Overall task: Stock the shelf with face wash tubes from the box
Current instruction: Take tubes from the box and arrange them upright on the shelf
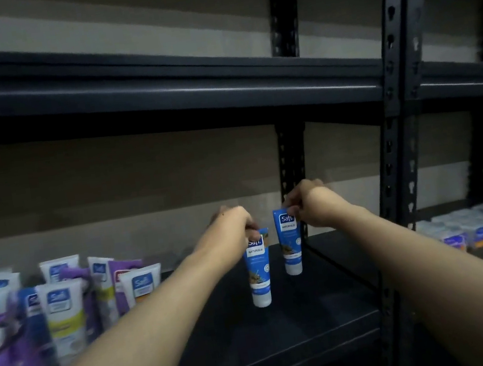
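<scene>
Reaching forward over a dark metal shelf (290, 348), two bare arms end in hands that each hold one blue face wash tube. The left hand (234, 226) pinches the flat crimped top of the left tube (258, 271) with curled fingers. This tube stands upright, white cap down, and seems to rest on the shelf board. The right hand (310, 203) pinches the top edge of the right tube (290, 243) in the same way. That tube is also upright with its cap down, set just beside the first and a little further back, near the rear post (291, 159). The two tubes stand apart, not touching. At the left of the same shelf, a crowded group of white and purple tubes (60, 300) stands blurred. Beyond the front post (400, 80), the next bay holds stacked packs (475, 226).
</scene>
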